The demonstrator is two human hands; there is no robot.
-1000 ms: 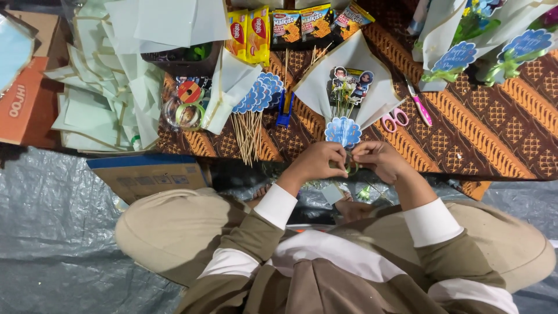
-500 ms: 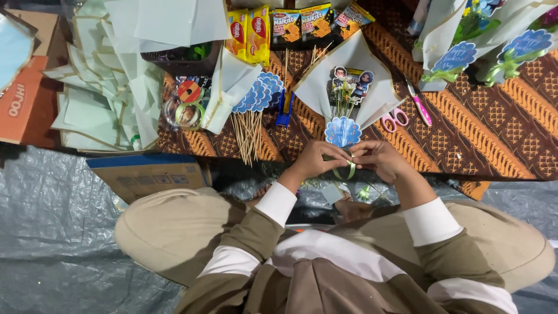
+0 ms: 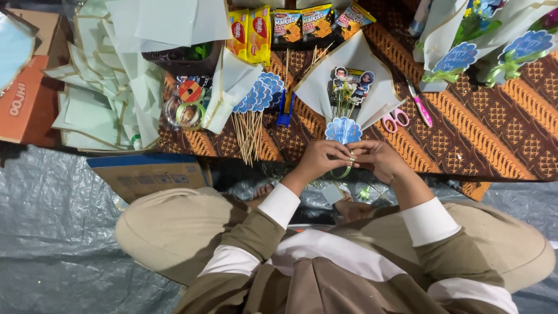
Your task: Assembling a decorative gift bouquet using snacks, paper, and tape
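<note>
At the near edge of the table (image 3: 465, 139), the left hand (image 3: 318, 160) and the right hand (image 3: 378, 158) are meeting, and their fingers are pinching a thin green ribbon (image 3: 344, 172) just under the white paper bouquet (image 3: 349, 87). The ribbon loop is hanging loose between both hands. It could slip free if the pinch gets weak, and a hard pull could crumple the paper.

Her left hand (image 3: 321, 160) and right hand (image 3: 376, 158) are covering most of the green ribbon (image 3: 343, 172); the bouquets (image 3: 482, 40) are running off the top edge, and the cardboard box (image 3: 26, 99) off the left.
</note>
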